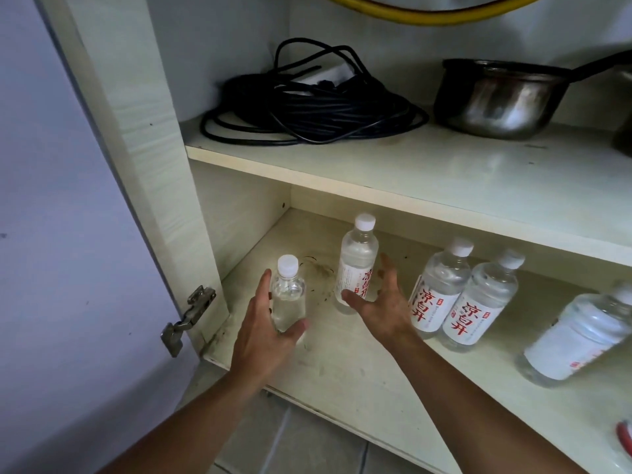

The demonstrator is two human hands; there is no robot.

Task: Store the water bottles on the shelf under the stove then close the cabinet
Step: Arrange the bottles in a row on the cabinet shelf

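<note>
Rightmost bottle point(578, 336) cut by frame edge; red object point(625, 436) unidentifiable.

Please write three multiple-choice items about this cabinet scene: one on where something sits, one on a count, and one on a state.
1. Where does the coil of black cable lie?
A. On the upper shelf, left of the metal pot
B. On the lower shelf among the bottles
C. On the floor

2. How many white bottle caps show on the lower shelf?
A. Two
B. Four
C. Seven

3. How is the cabinet door?
A. Shut
B. Open
C. Taken off

Answers:
1 A: the cable rests on the upper shelf beside the pot.
2 B: four capped bottles stand upright; the fifth bottle's top is cut off at the right edge.
3 B: the door is swung out on its hinge, with the left hand and the right hand at the bottles.
</note>
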